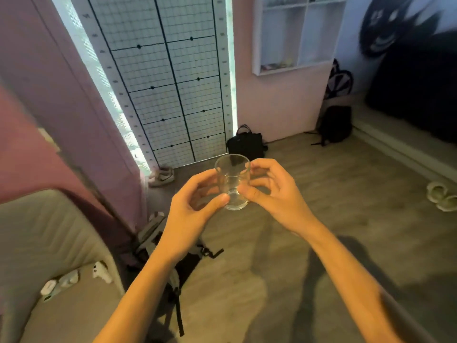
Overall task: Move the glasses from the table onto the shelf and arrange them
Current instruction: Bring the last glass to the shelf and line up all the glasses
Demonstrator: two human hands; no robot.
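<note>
A clear drinking glass point(232, 183) is held upright in mid-air at the centre of the head view, over the floor. My left hand point(191, 207) grips it from the left, thumb pressed near its base. From the right, my right hand point(274, 194) touches the glass with thumb and fingertips. A white wall shelf point(257, 45) with several compartments hangs at the upper right, far beyond the glass. No table is in view.
A black bag point(246, 144) sits on the floor by the gridded panel point(168, 78). A grey backpack point(170, 246) lies below my left arm. Sneakers point(160, 177), slippers point(442, 198), another black bag point(336, 125) and a grey sofa point(49, 243) surround the open wooden floor.
</note>
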